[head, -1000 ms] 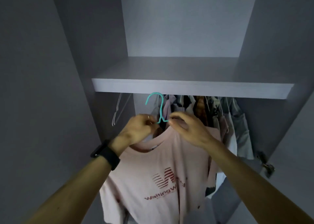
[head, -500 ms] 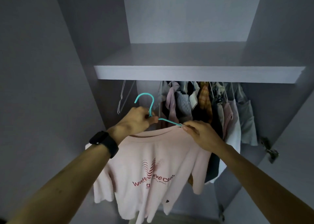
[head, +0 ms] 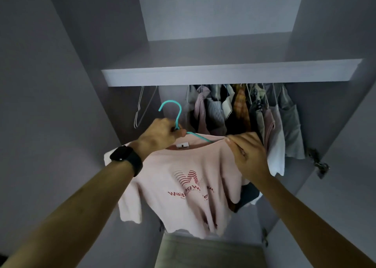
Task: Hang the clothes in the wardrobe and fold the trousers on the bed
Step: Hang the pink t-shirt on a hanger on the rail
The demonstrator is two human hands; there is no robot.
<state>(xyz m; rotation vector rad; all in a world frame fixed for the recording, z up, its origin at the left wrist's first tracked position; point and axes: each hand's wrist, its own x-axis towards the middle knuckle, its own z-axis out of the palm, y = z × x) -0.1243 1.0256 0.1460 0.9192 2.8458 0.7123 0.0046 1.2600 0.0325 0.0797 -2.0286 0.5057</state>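
A pale pink T-shirt (head: 189, 188) with red lettering hangs on a teal hanger (head: 173, 113) in front of the open wardrobe. My left hand (head: 160, 134) grips the hanger at the base of its hook, which points up below the shelf. My right hand (head: 247, 154) holds the shirt's right shoulder, fingers curled over the fabric. The rail is hidden behind the shelf edge.
A white shelf (head: 223, 73) spans the wardrobe above the hanging space. Several garments (head: 240, 109) hang to the right. An empty wire hanger (head: 142, 107) hangs at the left. A door hinge (head: 320, 166) sits on the right wall. Something beige (head: 203, 251) lies at the bottom.
The hanger and shirt have dropped lower below the shelf and shifted left. My right hand moved from the collar out along the shirt's right shoulder.
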